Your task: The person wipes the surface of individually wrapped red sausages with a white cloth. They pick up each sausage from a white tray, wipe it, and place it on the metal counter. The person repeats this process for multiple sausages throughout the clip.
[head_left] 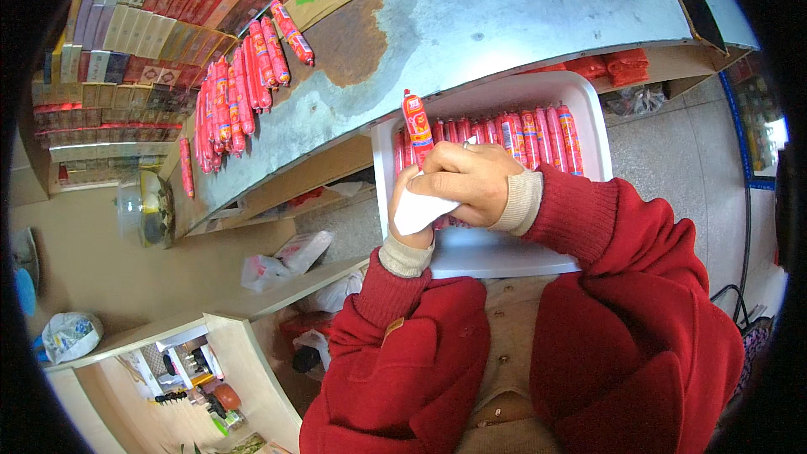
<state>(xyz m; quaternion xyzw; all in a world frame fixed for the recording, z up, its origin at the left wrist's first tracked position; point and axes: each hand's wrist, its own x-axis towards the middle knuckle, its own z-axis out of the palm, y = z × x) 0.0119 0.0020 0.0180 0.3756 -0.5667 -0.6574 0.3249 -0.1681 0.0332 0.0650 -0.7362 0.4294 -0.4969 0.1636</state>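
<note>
By the blue-grey metal bench (504,13), over a white plastic tub (593,109), the left hand (401,191) clasps a slim red film-wrapped sausage (417,124), the right hand (472,182) a white cloth (422,211). Probably light, slick; grip mid-length.

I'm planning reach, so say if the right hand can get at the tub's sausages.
Likely yes: the tub lies open beneath the right hand, though that hand holds a white wipe.
</note>
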